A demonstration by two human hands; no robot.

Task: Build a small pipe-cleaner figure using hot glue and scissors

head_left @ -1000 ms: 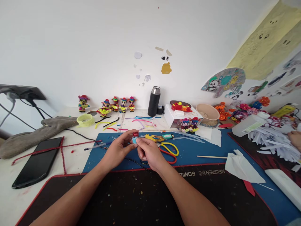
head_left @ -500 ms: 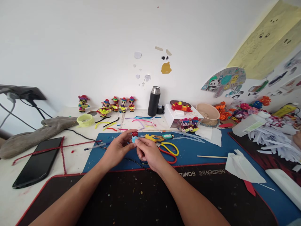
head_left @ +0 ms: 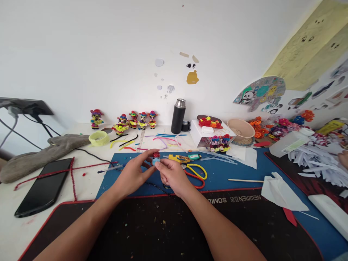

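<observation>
Between my two hands, over the blue mat, is a small red and light-blue pipe-cleaner piece point(head_left: 156, 160), its red part on top. My left hand point(head_left: 135, 174) curves around its left side, index finger at the red top and thumb lower down. Thumb and fingers of my right hand point(head_left: 173, 176) pinch the blue lower part. The fingers cover much of the piece. Just beyond my right hand lie a yellow glue gun point(head_left: 178, 158) and scissors point(head_left: 198, 171) with yellow and red handles.
Pipe-cleaner figures point(head_left: 143, 120) line the wall beside a black flask point(head_left: 178, 116). Loose pipe cleaners point(head_left: 163, 139) lie before them. A phone point(head_left: 43, 186) and driftwood point(head_left: 40, 156) are at left. White box point(head_left: 198, 136), tissue point(head_left: 281, 192) and paper strips point(head_left: 312, 163) are at right.
My left thumb and fingers have shifted slightly on the piece, and the piece looks a little turned. My right hand keeps its pinch. Things on the table stay in place.
</observation>
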